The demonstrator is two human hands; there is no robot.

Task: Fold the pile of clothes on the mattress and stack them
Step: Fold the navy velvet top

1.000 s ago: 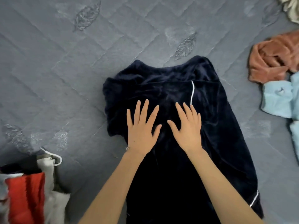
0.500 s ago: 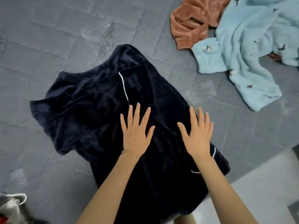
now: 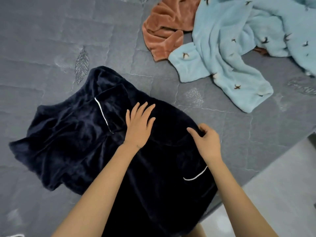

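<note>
R hand (image 3: 207,142) now pinches navy garment (image 3: 71,142) edge; L hand (image 3: 139,124) flat.

Navy top (image 3: 71,142) lies spread on the grey mattress (image 3: 42,48); orange garment (image 3: 164,29) and blue garment (image 3: 227,48) lie crumpled beyond.

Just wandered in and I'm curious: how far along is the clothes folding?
Early on. No folded stack shows in this view. In hand: the navy garment lies spread on the grey mattress, the left hand flat on it while the right hand pinches its right edge. Left: the rust-orange garment and the light blue patterned garment, both crumpled.
</note>
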